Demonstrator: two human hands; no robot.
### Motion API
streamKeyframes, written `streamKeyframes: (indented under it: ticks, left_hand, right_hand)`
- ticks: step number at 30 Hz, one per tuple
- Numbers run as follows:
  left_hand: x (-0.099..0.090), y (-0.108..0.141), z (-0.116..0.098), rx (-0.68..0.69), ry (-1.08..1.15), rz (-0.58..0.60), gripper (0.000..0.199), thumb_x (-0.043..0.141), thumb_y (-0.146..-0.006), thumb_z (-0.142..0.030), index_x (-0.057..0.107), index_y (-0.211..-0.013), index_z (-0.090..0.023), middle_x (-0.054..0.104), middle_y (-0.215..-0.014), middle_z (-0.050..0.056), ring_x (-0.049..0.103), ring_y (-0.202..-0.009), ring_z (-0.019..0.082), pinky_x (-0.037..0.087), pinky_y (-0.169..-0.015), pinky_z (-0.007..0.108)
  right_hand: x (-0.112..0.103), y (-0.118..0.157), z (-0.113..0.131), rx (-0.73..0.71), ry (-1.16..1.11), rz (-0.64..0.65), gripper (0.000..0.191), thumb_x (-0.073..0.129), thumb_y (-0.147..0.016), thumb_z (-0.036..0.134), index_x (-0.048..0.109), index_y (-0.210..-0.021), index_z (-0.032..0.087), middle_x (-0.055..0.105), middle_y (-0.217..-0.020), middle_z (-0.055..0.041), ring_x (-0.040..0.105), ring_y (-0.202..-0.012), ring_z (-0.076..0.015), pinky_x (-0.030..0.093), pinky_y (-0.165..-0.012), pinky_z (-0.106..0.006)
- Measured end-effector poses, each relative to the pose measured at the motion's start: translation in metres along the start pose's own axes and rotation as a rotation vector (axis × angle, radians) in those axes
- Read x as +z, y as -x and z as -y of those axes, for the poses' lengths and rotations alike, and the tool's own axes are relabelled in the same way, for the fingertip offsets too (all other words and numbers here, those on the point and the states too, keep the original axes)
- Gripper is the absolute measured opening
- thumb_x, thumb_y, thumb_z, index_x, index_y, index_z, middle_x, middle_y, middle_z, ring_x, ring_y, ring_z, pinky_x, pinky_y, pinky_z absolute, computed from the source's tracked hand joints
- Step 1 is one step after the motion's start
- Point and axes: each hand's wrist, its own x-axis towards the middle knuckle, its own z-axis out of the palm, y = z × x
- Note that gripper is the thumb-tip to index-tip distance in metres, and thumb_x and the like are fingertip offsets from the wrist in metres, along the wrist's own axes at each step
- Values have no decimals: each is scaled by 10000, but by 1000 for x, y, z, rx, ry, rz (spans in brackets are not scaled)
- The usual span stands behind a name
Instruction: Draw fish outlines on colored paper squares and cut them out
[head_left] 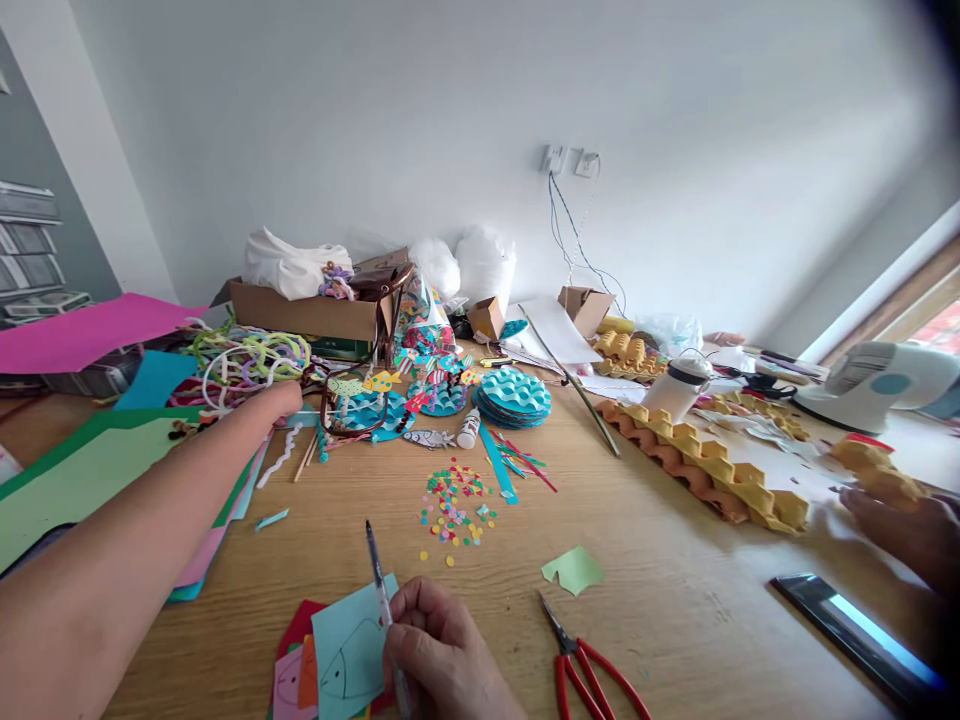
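My right hand (pixel 442 645) is closed around a clear-barrelled pen (pixel 384 590) with its dark end pointing up. Beside and partly under it lies a light blue paper card (pixel 349 655) with a fish outline drawn on it. Pink (pixel 291 688) and red cards show beneath. My left arm stretches forward, and my left hand (pixel 283 402) is by a heap of fuzzy craft stems (pixel 247 358) and stacked coloured paper; its fingers are hidden. Red-handled pliers or scissors (pixel 574 650) lie right of my right hand, below a green paper scrap (pixel 576 570).
Confetti dots (pixel 457 500) lie mid-table before wavy blue discs (pixel 514 392) and paper fish. Egg-carton strips (pixel 697 455), a white bottle (pixel 675 388) and a phone (pixel 855 635) are on the right. Another person's hand (pixel 904 525) holds an egg-carton piece (pixel 877 470). A cardboard box (pixel 300 312) stands behind.
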Motion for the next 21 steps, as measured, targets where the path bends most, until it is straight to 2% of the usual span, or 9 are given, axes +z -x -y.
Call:
streamKeyframes:
  ticks: [3, 7, 14, 21]
  left_hand:
    - [-8, 2, 1, -114, -13, 90, 310, 578, -884, -296, 544, -1168, -175, 581, -1162, 82, 601, -975, 230, 523, -791, 415]
    - [-17, 9, 3, -124, -15, 129, 315, 571, -888, -303, 543, -1170, -166, 578, -1165, 84, 603, -969, 226, 522, -795, 416]
    - [-26, 26, 7, -40, -58, 64, 315, 564, -889, -322, 556, -1155, -153, 581, -1161, 71, 600, -972, 246, 520, -802, 425]
    - [-53, 39, 1, -10, -148, -60, 318, 567, -890, -304, 540, -1175, -165, 572, -1179, 87, 597, -982, 230, 516, -810, 430]
  right_hand:
    - [-1, -1, -2, -19, 10, -4, 249, 654, -574, 307, 474, -690, 179, 520, -430, 72, 325, -321, -26, 187, -355, -176]
    - [-3, -1, -4, -33, 49, 6, 244, 643, -599, 317, 470, -703, 180, 520, -436, 75, 312, -321, -25, 185, -357, -177]
    - [-3, 0, -4, -31, 94, 18, 225, 636, -607, 297, 476, -707, 176, 517, -441, 77, 330, -333, -30, 192, -362, -174]
    - [-4, -1, -5, -42, 97, -10, 237, 650, -623, 316, 473, -706, 181, 513, -454, 77, 355, -358, -46, 227, -387, -181]
